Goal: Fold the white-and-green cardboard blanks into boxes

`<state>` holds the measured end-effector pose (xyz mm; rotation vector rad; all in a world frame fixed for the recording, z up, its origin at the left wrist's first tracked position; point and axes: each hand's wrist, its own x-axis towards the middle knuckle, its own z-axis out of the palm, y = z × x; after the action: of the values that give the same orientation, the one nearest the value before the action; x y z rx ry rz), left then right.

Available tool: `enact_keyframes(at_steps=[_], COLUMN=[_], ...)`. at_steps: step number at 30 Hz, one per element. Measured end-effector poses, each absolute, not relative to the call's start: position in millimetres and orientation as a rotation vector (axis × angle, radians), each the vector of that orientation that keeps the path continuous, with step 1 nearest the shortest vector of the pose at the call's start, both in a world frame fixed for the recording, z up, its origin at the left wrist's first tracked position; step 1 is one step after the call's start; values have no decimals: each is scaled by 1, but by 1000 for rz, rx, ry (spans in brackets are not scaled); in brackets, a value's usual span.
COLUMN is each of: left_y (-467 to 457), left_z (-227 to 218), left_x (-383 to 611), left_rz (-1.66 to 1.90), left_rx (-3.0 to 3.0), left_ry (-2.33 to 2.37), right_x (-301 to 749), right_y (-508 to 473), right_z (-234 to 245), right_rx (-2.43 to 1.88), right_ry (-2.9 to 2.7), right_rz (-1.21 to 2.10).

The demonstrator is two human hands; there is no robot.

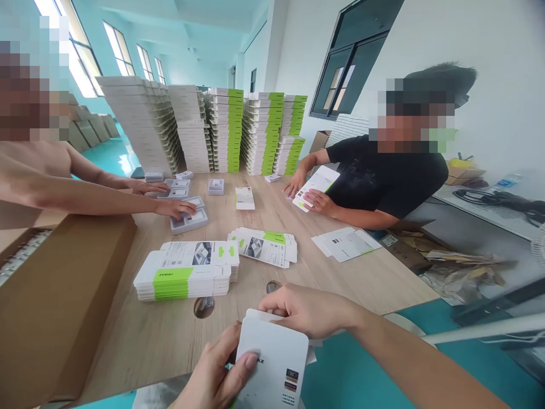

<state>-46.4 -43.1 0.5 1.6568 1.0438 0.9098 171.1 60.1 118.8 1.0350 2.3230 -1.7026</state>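
White carton [272,363] right up at the lens, held low near the edge of the wooden bench [140,346]. L hand [213,366] on its lower side, thumb pressed flat on the front face; R hand [306,309] across the top, fingers hooked over the upper edge. Both grips clamped on the carton, L fingers behind it out of view. Good hold: pressure goes on the flat face and edge, corners free, which suits thin card, no crushing. Print on the face: dark letters ending "AZ", partly by the thumb, then small coloured badges lower right, too small to read. Further up the bench, a stack of flat cartons [183,282] w/ lime-green bands, lettering on the band not clearly legible, and a looser pile [261,247] alongside. Co-worker's hand [172,208] at left rests on a grey tray [189,220]; co-worker in black tee [383,176] holds a flat carton [317,187]. Tall green-and-white stacks [259,130] at the far end, brown cardboard box [55,307] at left.
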Motion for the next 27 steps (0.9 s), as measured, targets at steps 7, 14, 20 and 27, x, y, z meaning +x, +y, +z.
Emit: enact_keyframes(at_steps=[7,14,20,27], left_y=[-33,-31,-29,-33], left_z=[28,40,30,22], left_x=[-41,-38,-41,-37], left_rz=[825,781,784,897], left_rx=[1685,1682,1705,1486], left_ry=[900,963,1082,1104], right_x=[187,188,188,181], right_y=[53,31,12,0], right_z=[115,114,87,49], right_rx=[953,1324,1898,1980], right_ry=[2446,2621,2414,2464], right_rz=[-1689,-1377,-1627,-2178])
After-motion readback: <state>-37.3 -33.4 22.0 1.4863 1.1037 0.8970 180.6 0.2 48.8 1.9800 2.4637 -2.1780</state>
